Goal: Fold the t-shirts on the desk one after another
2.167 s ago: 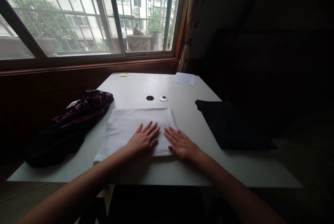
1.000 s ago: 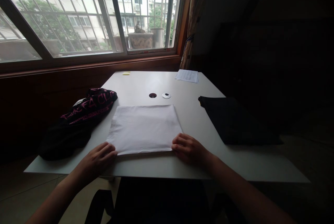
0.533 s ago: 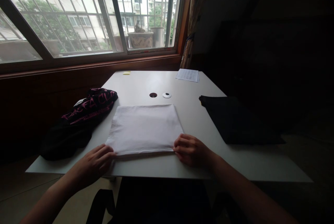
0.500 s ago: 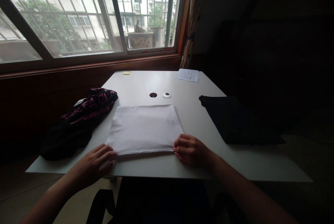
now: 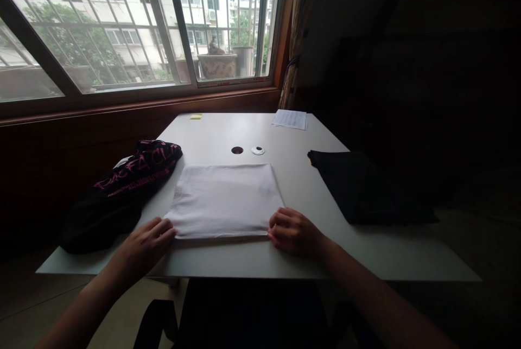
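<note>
A white cloth (image 5: pixel 226 200), folded into a flat rectangle, lies on the white table (image 5: pixel 228 259). My left hand (image 5: pixel 152 238) pinches its near left corner, fingers closed. At the near right corner, my right hand (image 5: pixel 293 232) is closed on the edge of the same cloth. The near edge runs nearly straight between both hands and looks slightly raised, with a thin shadow below. Whether the cloth is a garment cannot be made out.
A black garment with pink lettering (image 5: pixel 122 191) is heaped at the left. Folded dark cloth (image 5: pixel 362 189) lies at the right. Toward the far edge are papers (image 5: pixel 290 119), a yellow note (image 5: pixel 196 116), a round hole (image 5: pixel 237 150) and a white grommet (image 5: pixel 258 150).
My left hand has moved slightly up and in, and its fingers have closed on the cloth's corner. The right hand keeps its grip. The whole view has shifted a little.
</note>
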### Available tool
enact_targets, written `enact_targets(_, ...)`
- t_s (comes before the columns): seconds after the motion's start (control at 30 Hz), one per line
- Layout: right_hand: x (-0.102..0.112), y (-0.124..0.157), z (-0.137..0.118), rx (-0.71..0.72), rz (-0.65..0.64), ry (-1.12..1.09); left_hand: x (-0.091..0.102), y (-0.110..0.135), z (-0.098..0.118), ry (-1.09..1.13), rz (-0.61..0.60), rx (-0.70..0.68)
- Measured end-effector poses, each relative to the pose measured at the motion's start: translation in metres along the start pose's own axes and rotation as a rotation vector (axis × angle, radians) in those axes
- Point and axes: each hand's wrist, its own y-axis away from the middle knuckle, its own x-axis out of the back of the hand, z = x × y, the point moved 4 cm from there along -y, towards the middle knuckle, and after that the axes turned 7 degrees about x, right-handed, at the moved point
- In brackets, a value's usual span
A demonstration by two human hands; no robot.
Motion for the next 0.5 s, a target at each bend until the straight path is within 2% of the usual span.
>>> enact_targets(0.13,0.0,0.002,0.008,-0.078,-0.002,0.02,0.006,-0.005,-0.003,0.103,-0.081,0.056)
enact_targets(0.23,0.001,0.004,0.013,-0.142,-0.024,0.041,0.008,-0.011,-0.014,0.198,-0.022,0.104)
enact_targets(0.33,0.004,0.008,0.019,-0.194,-0.057,0.064,0.001,-0.021,-0.026,0.233,0.058,0.136)
enact_targets(0.5,0.017,0.025,0.045,-0.325,-0.109,0.159,-0.015,-0.038,-0.024,0.245,0.047,0.081)
